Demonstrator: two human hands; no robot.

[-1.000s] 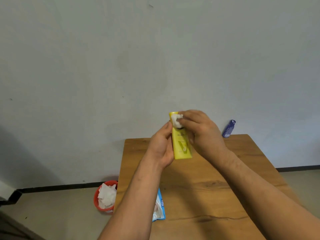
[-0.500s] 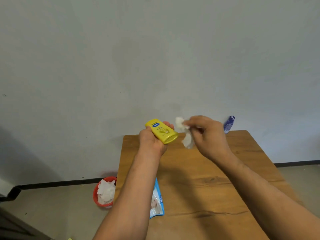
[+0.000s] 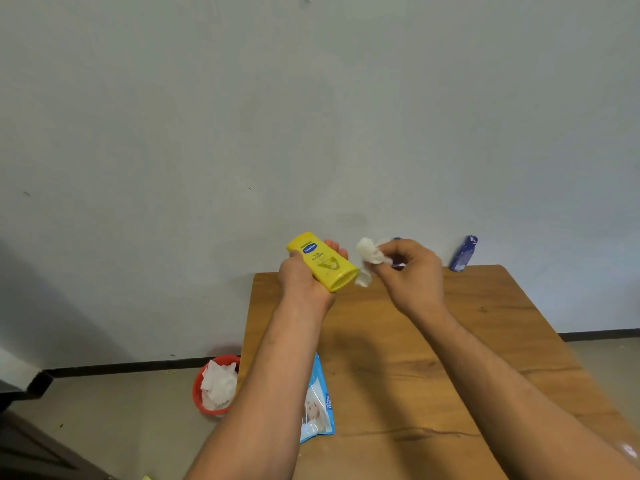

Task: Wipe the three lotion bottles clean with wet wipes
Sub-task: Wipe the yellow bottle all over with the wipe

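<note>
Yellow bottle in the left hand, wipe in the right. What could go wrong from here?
1. The wet wipe is pinched small in the right hand; it may miss patches.
2. The left hand covers much of the yellow bottle, so that side could stay unwiped.
3. The wipes pack overhangs the table edge and could get knocked off.

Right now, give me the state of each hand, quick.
Left hand: closed around the yellow lotion bottle, held tilted above the table.
Right hand: fingers pinched shut on a crumpled white wet wipe, just beside the bottle.
</note>
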